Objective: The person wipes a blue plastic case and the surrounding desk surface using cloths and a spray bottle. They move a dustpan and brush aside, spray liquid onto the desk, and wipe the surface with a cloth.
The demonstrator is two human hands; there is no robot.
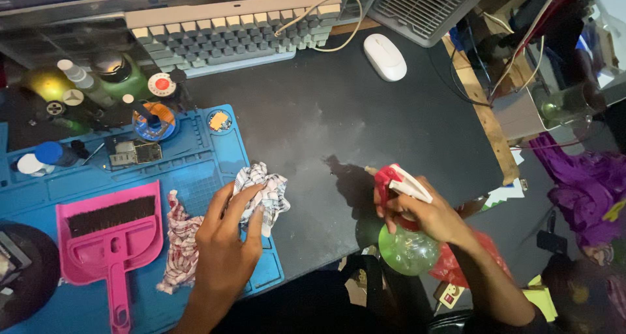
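The surface [365, 112] is covered by a dark mat, and a pale, dusty smear lies on its middle. At the far edge stands a keyboard [228, 37] with a cable looping over its right end, and a white mouse [385, 57] lies just beside it. On the left side lies a blue work mat [195, 164]. On this mat rest a pink dustpan [111, 242] with a dark brush inside, some small bottles [85, 83] and a few small electronic parts [134, 152]. To the right of the surface the room is crowded: a wooden edge, cables, a glass [564, 106] and something purple [587, 184].

The left hand [225, 242] holds a checked cloth [261, 194] at the right edge of the blue mat. The fingers [241, 200] curl around the upper bunch of the cloth and pinch it; the rest of the cloth trails down to the left of the wrist and lies on the blue mat.

The right hand [427, 216] grips a spray bottle [407, 246] near the front edge of the surface. Its fingers are wrapped around the neck, just under the red and white head, and the round green body hangs below the hand. The nozzle points left, toward the cloth, but the two are well apart.
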